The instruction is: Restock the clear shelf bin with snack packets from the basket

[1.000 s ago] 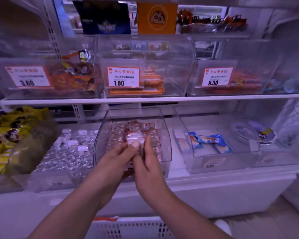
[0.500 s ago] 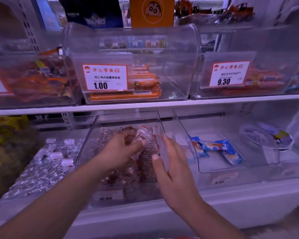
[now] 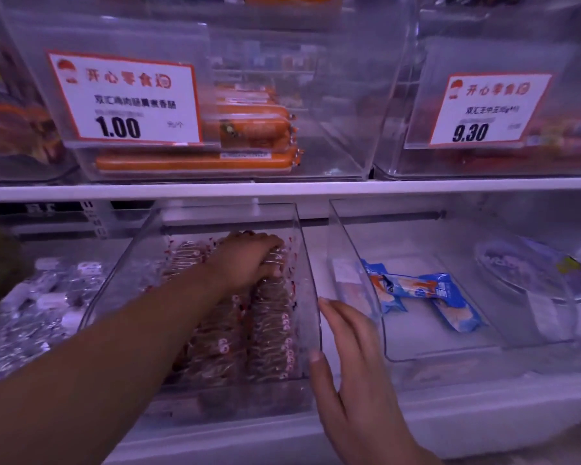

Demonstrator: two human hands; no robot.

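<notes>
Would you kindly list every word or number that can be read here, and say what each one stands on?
"开心零食" with "1.00": left price card, on the upper bin of orange sausages.
"开心零食" with "9.30": right price card, on the neighbouring upper bin.
Product names and unit marks on both cards: too blurred to quote surely.
Print on the blue packets and on the snack packets under the left hand: unreadable.

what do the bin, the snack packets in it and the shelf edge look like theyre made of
Bin: clear rigid plastic, glossy; contents show through its walls.
Snack packets: thin clear film, shiny and crinkled, probably plastic, brown contents visible.
Shelf edge: smooth white, matte; painted metal or plastic, cannot tell.
</notes>
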